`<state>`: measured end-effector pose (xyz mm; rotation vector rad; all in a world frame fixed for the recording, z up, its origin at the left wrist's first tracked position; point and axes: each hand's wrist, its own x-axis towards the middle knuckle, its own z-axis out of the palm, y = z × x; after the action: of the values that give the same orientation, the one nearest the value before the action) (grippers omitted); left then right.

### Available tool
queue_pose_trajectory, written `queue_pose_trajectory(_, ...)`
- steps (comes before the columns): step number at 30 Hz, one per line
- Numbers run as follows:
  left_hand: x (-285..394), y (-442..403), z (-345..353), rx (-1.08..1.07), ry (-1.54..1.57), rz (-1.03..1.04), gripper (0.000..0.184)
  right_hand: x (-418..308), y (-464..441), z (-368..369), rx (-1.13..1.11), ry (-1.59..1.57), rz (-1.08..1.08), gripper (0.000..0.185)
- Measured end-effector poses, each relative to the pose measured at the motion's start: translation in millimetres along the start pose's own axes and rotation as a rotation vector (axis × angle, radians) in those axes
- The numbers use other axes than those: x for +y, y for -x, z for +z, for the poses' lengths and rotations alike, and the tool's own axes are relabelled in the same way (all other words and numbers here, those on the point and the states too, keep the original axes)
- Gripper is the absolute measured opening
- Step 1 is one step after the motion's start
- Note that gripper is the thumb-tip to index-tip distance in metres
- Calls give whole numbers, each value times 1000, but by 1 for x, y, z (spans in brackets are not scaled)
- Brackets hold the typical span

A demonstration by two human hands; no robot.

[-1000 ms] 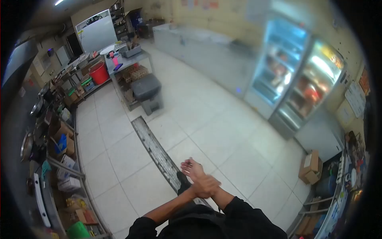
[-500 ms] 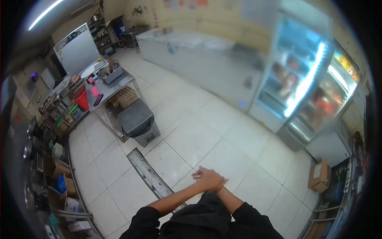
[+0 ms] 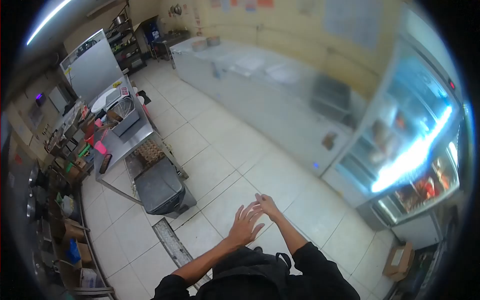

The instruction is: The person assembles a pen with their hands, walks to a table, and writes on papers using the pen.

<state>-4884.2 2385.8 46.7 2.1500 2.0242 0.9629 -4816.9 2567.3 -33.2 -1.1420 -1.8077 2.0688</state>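
Observation:
My left hand (image 3: 243,226) is held in front of my body over the tiled floor, its fingers spread apart and its palm holding nothing. My right hand (image 3: 269,207) meets it at the fingertips, with its fingers bent together on the ends of the left fingers. No tool or object shows in either hand. Below them is my black apron (image 3: 250,272). A metal floor grate (image 3: 172,242) runs beside my left forearm.
A grey lidded bin (image 3: 160,187) stands under the end of a steel table (image 3: 135,132), near egg trays (image 3: 147,152). A long white counter (image 3: 240,80) lines the wall. Lit glass-door fridges (image 3: 400,130) stand right, a cardboard box (image 3: 399,261) below. Shelves fill the left side.
My hands were clasped together; now they have come apart to touch only at the fingertips, and the left fingers have spread. The view has shifted, with the bin and table lower in it.

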Motion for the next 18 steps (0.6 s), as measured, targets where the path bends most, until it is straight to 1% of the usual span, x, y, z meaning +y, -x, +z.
queue_pose_trajectory(2,-25,-53,15,100,276,9,49,-37,-71,2,-56,-186,163,50)
queue_pose_trajectory(3,-28,-79,17,132,307,113,49,-49,-96,18,-60,-185,167,50)
queue_pose_trajectory(5,-73,-126,27,10,215,418,44,-82,-148,48,-287,-633,231,50)
queue_pose_trajectory(6,-125,-134,44,73,198,455,40,-94,-176,51,-285,-628,216,50)
queue_pose_trajectory(7,-181,-142,57,131,177,496,38,-102,-204,58,-322,-804,213,48)
queue_pose_trajectory(8,-216,-164,45,102,186,484,33,-117,-236,64,-361,-984,213,47)
queue_pose_trajectory(9,-249,-185,36,92,191,486,33,-131,-265,63,-357,-994,214,47)
queue_pose_trajectory(11,-306,-237,22,306,57,-46,39,-157,-314,36,-168,-1106,212,40)
queue_pose_trajectory(12,-329,-271,17,313,64,-33,39,-179,-345,10,-72,-1151,190,38)
queue_pose_trajectory(14,-347,-323,11,401,217,-170,47,-209,-385,-36,143,-1248,175,32)
queue_pose_trajectory(15,-352,-341,16,285,291,-56,53,-226,-405,-48,161,-1260,181,32)
queue_pose_trajectory(16,-361,-354,31,82,599,45,55,-247,-428,-58,253,-1377,141,32)
queue_pose_trajectory(17,-356,-394,10,-53,722,210,50,-262,-454,-64,340,-1495,96,32)
queue_pose_trajectory(18,-377,-417,22,-131,545,499,44,-269,-478,-69,262,-1594,58,30)
